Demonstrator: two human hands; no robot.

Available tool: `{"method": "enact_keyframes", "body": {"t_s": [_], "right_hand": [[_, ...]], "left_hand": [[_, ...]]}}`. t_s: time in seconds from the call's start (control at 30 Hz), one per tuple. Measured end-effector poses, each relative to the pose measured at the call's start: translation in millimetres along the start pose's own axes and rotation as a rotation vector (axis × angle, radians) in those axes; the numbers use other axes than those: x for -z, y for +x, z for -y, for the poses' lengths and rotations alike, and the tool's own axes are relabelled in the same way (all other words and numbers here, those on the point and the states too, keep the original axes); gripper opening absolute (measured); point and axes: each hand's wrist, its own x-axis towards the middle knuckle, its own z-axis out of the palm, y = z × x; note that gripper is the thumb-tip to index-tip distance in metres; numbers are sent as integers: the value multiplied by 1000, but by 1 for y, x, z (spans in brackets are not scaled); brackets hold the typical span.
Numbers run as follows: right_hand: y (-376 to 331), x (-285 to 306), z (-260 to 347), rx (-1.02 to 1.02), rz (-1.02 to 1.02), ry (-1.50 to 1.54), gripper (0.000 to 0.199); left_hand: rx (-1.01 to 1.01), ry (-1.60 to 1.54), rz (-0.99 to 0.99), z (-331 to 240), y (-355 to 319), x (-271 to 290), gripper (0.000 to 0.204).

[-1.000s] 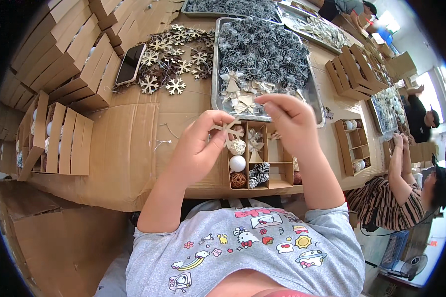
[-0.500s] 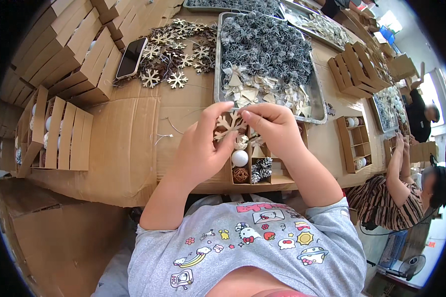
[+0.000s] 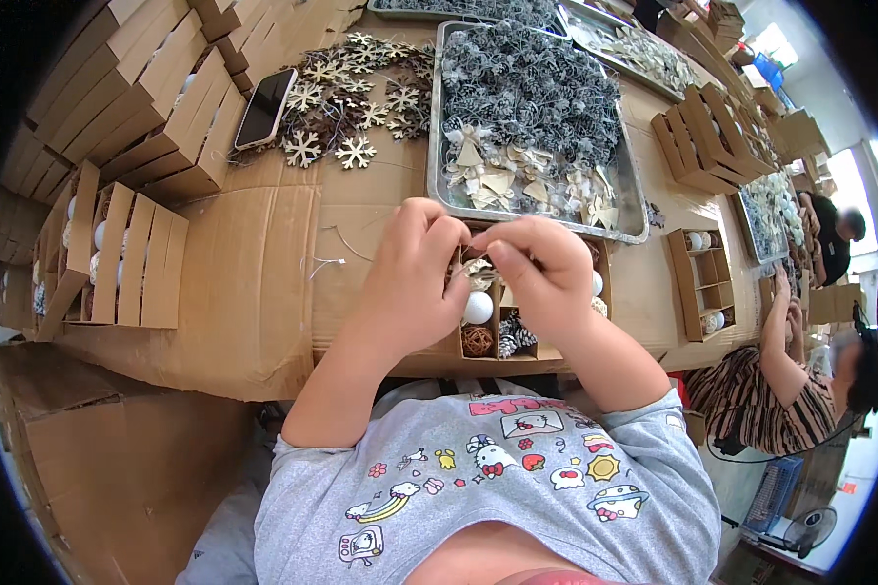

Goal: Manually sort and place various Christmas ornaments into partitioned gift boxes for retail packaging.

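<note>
Above a divided cardboard box [image 3: 605, 255], my left hand [image 3: 412, 273] has its thumb and fingers closed on a wooden snowflake, now almost wholly hidden behind the fingers. My right hand [image 3: 548, 278] meets it, thumb and forefinger pinched at the snowflake's edge; what exactly lies in that pinch is too small to make out. Below the hands, the box's compartments hold a white ball [image 3: 478, 308], a brown woven twig ball [image 3: 477, 340] and a frosted pine cone [image 3: 517, 334]. Both forearms cover part of the box.
Beyond the box stands a metal tray [image 3: 433, 146] of frosted pine cones and pale wooden pieces. Left of it lie a pile of wooden snowflakes [image 3: 356, 152] and a phone [image 3: 265, 109]. Filled boxes [image 3: 156, 268] stack at left. Another divided box [image 3: 688, 283] and a co-worker [image 3: 776, 395] are at right.
My left hand has turned so that its back faces up, hiding the snowflake that showed before. My right fingers have curled in closer to the left ones.
</note>
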Motion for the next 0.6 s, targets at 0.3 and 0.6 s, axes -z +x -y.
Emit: {"method": "enact_keyframes", "body": {"t_s": [0.3,0.6], "right_hand": [[9,-9,0,-155,-75,266,9],[16,1,-17,-289,8,1092,13]], "left_hand": [[42,-427,40,-1,-10,-12,31],[267,-609,95,2,-18,-10,17]]}}
